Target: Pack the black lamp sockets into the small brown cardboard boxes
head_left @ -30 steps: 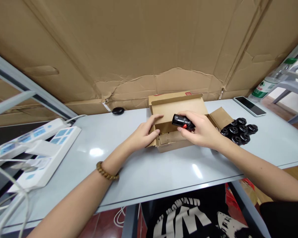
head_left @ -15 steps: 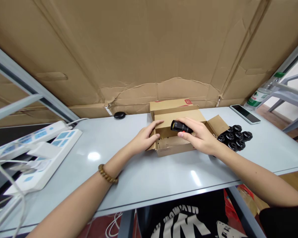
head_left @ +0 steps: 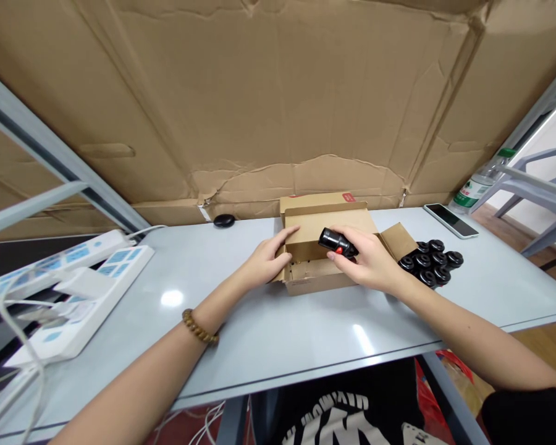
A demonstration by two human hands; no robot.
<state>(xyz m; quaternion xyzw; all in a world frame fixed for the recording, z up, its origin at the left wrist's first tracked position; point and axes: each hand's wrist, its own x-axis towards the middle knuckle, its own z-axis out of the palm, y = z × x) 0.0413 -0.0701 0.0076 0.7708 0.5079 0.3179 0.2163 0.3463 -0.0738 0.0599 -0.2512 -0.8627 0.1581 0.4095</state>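
An open cardboard box (head_left: 319,285) sits on the table in the middle of the view, its lid raised at the back and a side flap folded out to the right. My left hand (head_left: 269,259) grips the box's left end, thumb and fingers around the edge. Above the opening, my right hand (head_left: 373,256) is closed on a small black flashlight (head_left: 332,240) with a red spot on its side, held tilted with one end toward the left. Most of the box's inside is hidden. Just right of the box stand several black flashlights (head_left: 424,261), upright in a cluster.
White power strips (head_left: 92,296) with plugs and cables lie at the left. A round black object (head_left: 223,220) rests at the back. A phone (head_left: 450,220) and a plastic bottle (head_left: 475,188) are at the back right. Large cardboard (head_left: 259,93) stands behind the table.
The flashlight in my right hand has turned: its yellow-ringed end no longer shows, and its smooth dark side does. My left hand stays on the box. The view has shifted slightly.
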